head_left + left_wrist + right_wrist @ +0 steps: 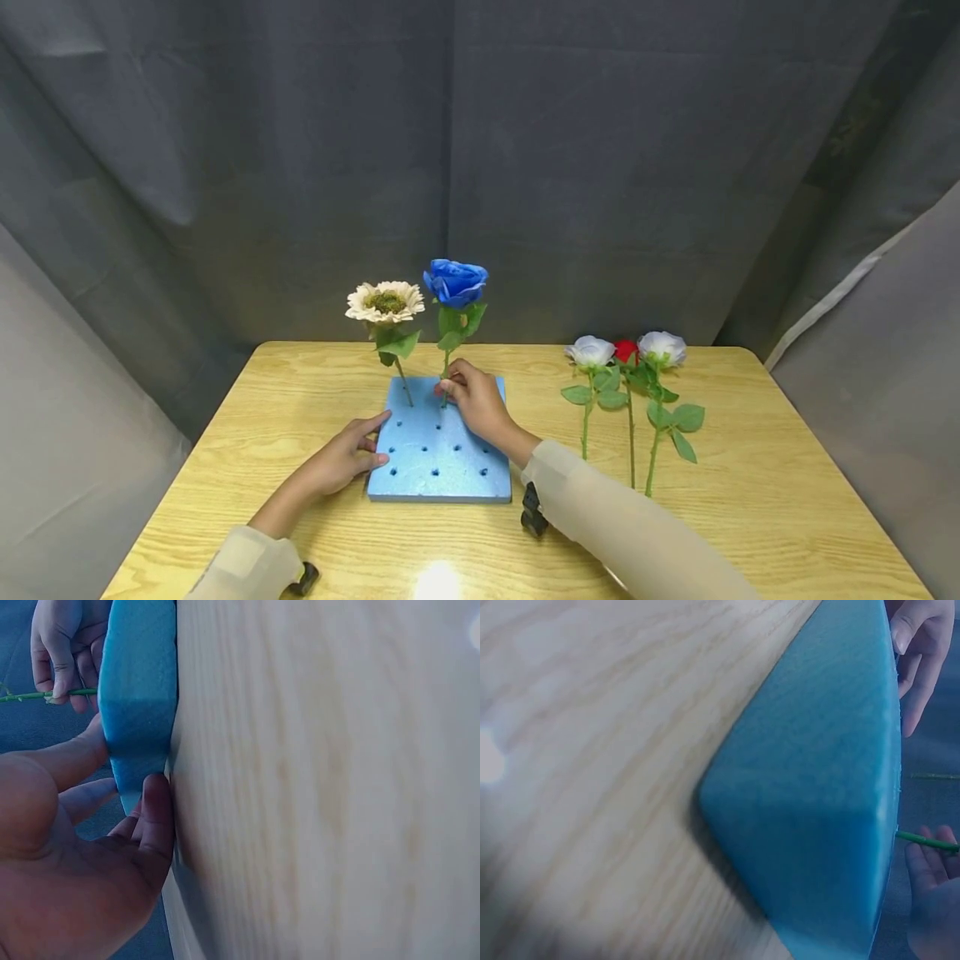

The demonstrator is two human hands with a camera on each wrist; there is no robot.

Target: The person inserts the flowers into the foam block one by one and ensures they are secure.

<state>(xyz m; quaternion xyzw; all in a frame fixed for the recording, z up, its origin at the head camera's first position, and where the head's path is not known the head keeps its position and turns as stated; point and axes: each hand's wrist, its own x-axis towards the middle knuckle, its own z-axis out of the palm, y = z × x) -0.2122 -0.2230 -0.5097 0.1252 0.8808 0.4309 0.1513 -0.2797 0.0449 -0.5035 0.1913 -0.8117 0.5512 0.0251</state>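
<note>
My right hand (482, 406) pinches the green stem of a blue rose (456, 285) low down, above the far part of a light blue foam board (457, 488). The rose stands nearly upright, its stem's lower end right at a hole. In the right wrist view the stem (922, 840) meets the board's top face. My left hand (337, 460) rests against the board's left side, fingers spread along the edge and thumb by the top. A cream sunflower (385, 302) with a greenish centre stands in a far-left hole, leaning slightly.
Right of the board lie two pale roses, one white rose (591, 352) and another (663, 347), with a red rose (626, 351) between them. Several holes dot the board's nearer part. The wooden table (750, 517) ends at a dark grey curtain (600, 167).
</note>
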